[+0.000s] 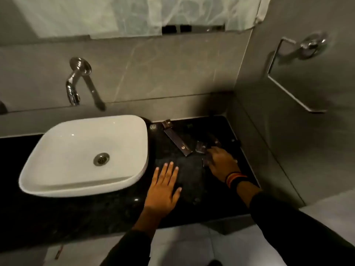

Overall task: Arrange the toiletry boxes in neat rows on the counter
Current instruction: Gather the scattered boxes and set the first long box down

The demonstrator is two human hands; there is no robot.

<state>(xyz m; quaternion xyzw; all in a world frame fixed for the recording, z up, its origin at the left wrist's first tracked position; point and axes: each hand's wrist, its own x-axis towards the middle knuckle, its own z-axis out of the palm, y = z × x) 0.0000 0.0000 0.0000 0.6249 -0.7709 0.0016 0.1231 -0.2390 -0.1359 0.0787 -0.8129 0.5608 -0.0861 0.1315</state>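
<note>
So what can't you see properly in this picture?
Head view only:
- Box under the right hand: mostly covered by the fingers.
- Print on the long box: too small and dark.
- Small boxes beside it: blurred, number unclear.
- Mirror: covered by a sheet.
- Counter far left: cut off by the edge.

Dark toiletry boxes (177, 140) askew on counter (172, 166)

Small box (206, 162) half hidden under right hand (222, 164)
</note>
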